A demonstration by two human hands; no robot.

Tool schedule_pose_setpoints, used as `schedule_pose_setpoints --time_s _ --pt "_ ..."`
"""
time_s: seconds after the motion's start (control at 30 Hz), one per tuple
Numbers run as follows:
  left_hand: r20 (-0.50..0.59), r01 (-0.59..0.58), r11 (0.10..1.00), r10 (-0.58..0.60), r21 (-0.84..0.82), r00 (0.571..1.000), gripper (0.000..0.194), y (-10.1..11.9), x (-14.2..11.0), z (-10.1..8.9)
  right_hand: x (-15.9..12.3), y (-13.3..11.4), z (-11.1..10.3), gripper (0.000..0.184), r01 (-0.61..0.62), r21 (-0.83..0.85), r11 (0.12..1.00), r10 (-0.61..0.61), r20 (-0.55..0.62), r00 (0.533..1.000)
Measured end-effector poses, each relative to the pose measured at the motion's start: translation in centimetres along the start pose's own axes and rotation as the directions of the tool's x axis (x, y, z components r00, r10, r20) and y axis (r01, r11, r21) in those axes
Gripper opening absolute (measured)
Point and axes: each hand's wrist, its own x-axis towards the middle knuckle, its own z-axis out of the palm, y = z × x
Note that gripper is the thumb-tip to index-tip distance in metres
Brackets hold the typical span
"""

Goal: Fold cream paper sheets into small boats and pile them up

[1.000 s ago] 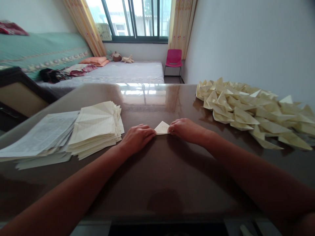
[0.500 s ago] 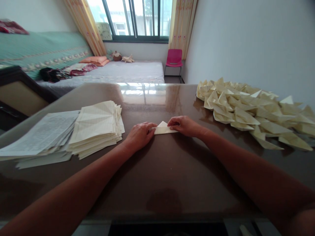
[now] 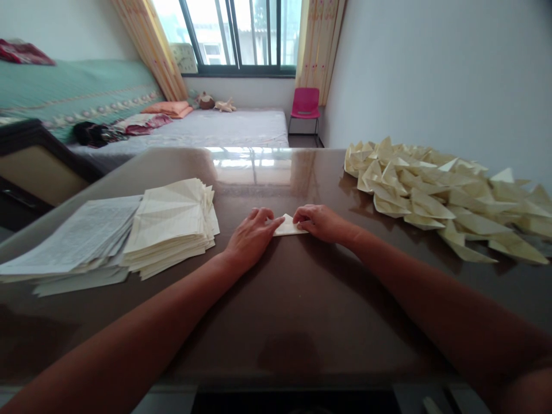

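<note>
Cream paper [image 3: 288,230], pointed fold.
I have the left hand [image 3: 251,236] half-curled, thumb on it, grip unclear; the right hand [image 3: 321,222] pinches it, spiky paper shapes [image 3: 425,201] further right.

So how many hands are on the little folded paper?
2. The left hand is at the left end of the folded paper, and the right hand is at its right end. No other hands show.

Printed sheet [image 3: 73,233], blurred text, nothing legible
</note>
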Motion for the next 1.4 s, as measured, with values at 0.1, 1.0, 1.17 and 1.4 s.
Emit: schedule_pose_setpoints --time_s 0.1,1.0,1.17,1.4 --pt "0.040 -0.201 0.980 0.200 0.010 0.979 0.034 0.3 0.1 -0.4 0.2 0.6 0.3 0.014 0.019 -0.026 0.999 -0.019 -0.019 1.000" --pt "0.238 -0.157 0.974 0.116 0.161 0.964 0.036 1.4 -1.5 -2.2 -4.1 -7.5 -0.7 0.031 -0.061 -0.680 0.730 0.290 0.227 0.930" --pt "0.211 -0.184 0.974 0.154 0.132 0.965 0.034 1.4 -1.6 -2.0 -4.4 -7.5 0.9 0.035 0.042 -0.670 0.741 0.063 0.131 0.989" --pt "0.124 -0.130 0.990 0.123 0.055 0.985 0.032 0.9 -1.4 -1.8 -2.9 -5.0 -1.3 0.027 -0.051 -0.585 0.809 0.167 0.147 0.975"
